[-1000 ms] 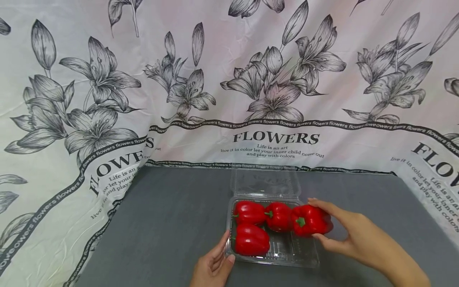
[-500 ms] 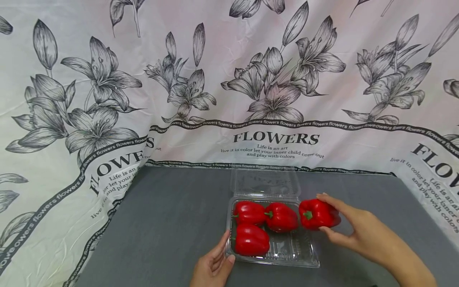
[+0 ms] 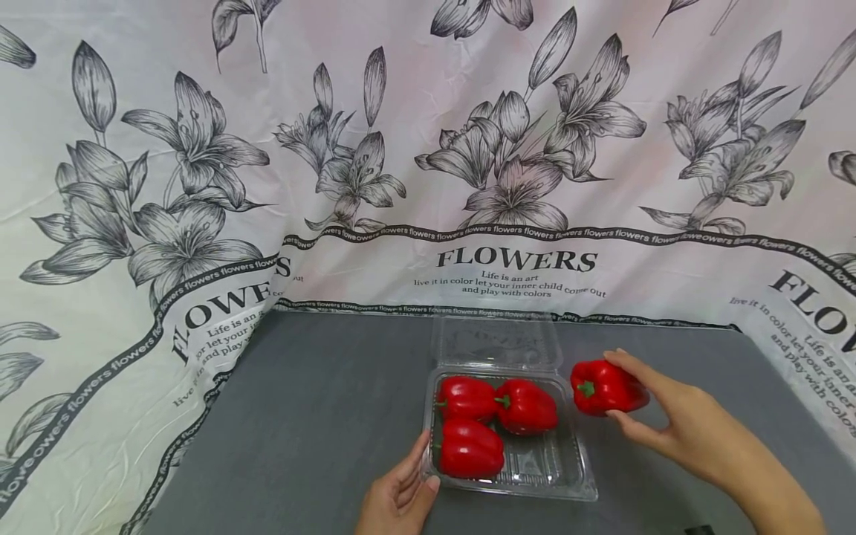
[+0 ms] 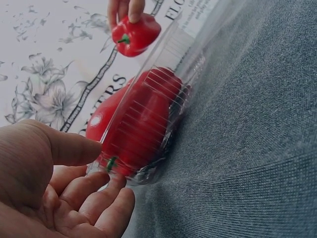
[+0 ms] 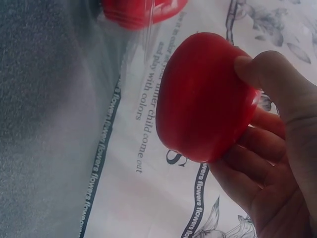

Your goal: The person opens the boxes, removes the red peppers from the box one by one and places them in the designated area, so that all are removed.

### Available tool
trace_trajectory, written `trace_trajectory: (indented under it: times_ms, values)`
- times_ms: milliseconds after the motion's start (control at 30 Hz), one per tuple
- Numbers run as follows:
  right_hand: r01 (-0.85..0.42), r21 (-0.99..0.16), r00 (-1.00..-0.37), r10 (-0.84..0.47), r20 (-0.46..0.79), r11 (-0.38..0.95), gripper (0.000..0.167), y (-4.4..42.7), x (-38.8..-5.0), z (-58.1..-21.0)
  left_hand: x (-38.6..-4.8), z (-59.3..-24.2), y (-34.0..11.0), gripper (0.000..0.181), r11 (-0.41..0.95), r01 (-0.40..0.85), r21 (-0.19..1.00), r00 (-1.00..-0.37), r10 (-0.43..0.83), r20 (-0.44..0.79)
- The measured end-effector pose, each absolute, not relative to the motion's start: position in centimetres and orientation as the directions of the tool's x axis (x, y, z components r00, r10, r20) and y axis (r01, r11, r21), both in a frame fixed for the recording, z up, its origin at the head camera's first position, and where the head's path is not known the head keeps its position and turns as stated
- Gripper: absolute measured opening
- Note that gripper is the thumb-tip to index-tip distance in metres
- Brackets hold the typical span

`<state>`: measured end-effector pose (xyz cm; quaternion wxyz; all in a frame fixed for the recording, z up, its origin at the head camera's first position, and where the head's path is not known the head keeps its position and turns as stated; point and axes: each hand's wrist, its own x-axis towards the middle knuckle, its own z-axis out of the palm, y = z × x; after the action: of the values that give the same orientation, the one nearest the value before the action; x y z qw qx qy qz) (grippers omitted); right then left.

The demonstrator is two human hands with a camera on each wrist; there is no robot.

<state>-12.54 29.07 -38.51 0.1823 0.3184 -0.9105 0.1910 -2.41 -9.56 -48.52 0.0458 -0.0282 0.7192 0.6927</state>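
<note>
My right hand (image 3: 682, 416) grips a red bell pepper (image 3: 605, 388) between thumb and fingers, in the air just right of the clear plastic container (image 3: 575, 464). The right wrist view shows the held pepper (image 5: 205, 96) close up, with the thumb on one side and fingers on the other. Inside the container lie three more red bell peppers: one at back left (image 3: 466, 398), one at back right (image 3: 528, 406), one at front left (image 3: 471, 448). My left hand (image 3: 397, 490) holds the container's left edge. In the left wrist view its thumb (image 4: 81, 148) lies against the rim, fingers below.
The container's clear lid (image 3: 495, 342) stands hinged back behind it. A grey cloth-covered table (image 3: 321, 416) lies beneath. Behind it hangs a white flower-printed curtain (image 3: 374, 275). A small dark object (image 3: 699, 530) shows at the bottom edge, its kind unclear.
My right hand has carried the bell pepper right and slightly away, from over the container's right side to beyond its rim. The left hand and the container stay put.
</note>
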Motion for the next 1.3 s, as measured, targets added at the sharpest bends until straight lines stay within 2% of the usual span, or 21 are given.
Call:
trace_trajectory:
  times_ms: [667, 1300]
  values:
    - [-0.619, -0.196, -0.750, -0.499, 0.433, 0.760, 0.097, 30.7, -14.0, -39.3, -2.5, -48.8, -9.7, 0.061, 0.026, -0.100, 0.995, -0.994, 0.044, -0.101]
    - [-0.626, -0.222, -0.751, -0.502, 0.429, 0.747, 0.089, 31.6, -16.2, -40.8, -2.6, -48.7, -9.8, 0.062, 0.005, -0.113, 0.994, -0.992, 0.055, -0.113]
